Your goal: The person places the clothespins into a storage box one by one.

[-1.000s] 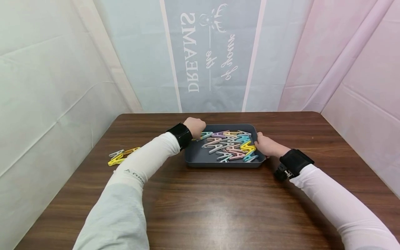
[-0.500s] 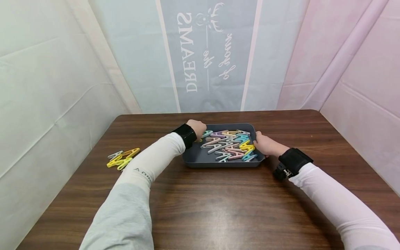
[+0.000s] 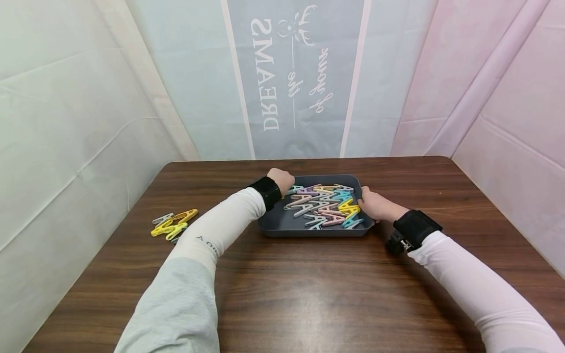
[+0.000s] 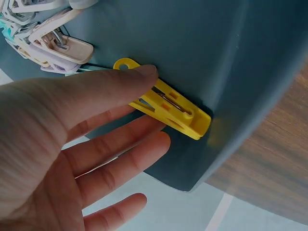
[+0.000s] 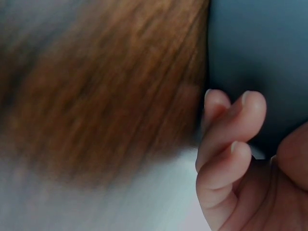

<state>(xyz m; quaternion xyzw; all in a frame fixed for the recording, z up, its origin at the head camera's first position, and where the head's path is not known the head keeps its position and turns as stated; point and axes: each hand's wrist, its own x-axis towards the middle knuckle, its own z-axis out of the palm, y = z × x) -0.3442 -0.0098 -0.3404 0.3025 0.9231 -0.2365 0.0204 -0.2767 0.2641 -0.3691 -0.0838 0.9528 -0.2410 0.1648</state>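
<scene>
A dark grey tray (image 3: 282, 220) stands near the back of the table, holding many plastic clothespins (image 3: 333, 221) in pink, blue, yellow, grey and purple. At the tray's left end, my left hand (image 3: 281, 179) pinches a yellow clothespin (image 4: 185, 118) between thumb and fingers. The left wrist view shows that clothespin lying close over the tray floor, near the wall. My right hand (image 3: 376, 205) grips the tray's right wall, thumb at the rim; its curled fingers (image 5: 238, 115) show against the outer wall in the right wrist view.
On the left part of the brown wooden table (image 3: 282, 294) lies a small group of yellow and grey clothespins (image 3: 175, 229), partly behind my left sleeve. Light cloth walls enclose the table, with a printed grey-blue cloth (image 3: 295, 147) at the back.
My left hand has shifted slightly right at the tray's left end. More of the clothespins on the table now show beside the sleeve. The right hand keeps its grip.
</scene>
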